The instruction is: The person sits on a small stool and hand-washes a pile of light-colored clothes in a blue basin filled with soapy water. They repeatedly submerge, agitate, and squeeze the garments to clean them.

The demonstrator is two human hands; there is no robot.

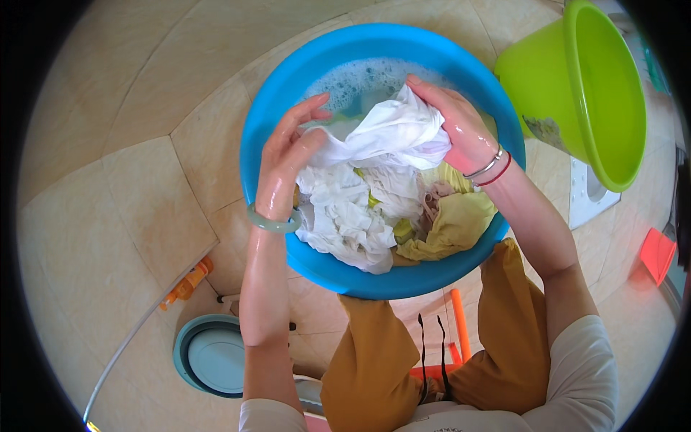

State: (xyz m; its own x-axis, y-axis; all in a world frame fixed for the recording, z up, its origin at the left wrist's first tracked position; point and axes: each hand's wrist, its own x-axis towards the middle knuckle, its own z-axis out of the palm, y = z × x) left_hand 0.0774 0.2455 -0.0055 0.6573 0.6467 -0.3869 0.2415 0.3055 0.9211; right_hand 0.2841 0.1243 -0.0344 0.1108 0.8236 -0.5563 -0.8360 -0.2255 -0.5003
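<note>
Beige tiled floor (129, 180) carries the arrangement. On it, in front of my knees, is a round blue basin (381, 284), with foamy water (367, 75) along its far edge. Just beside the far right rim is a lime-green bucket (536, 79). A pile of wet white laundry (349, 216) fills the basin's near left part. One white cloth (396, 129) is raised above the pile, over the basin's middle. A yellow cloth (461, 223) lies crumpled against the near right rim. On the floor, beyond the near left rim, is a grey-green tub (216, 356). My right hand (464, 129) is closed on the raised cloth's right end, fingers along its upper edge. My left hand (288, 147) is at its left end, fingers loosely curved and parted from the thumb; I cannot tell whether the fabric is pinched there. An orange bottle (187, 283) is on the floor near the tub. A pale green bangle (272, 222) circles my left wrist.
</note>
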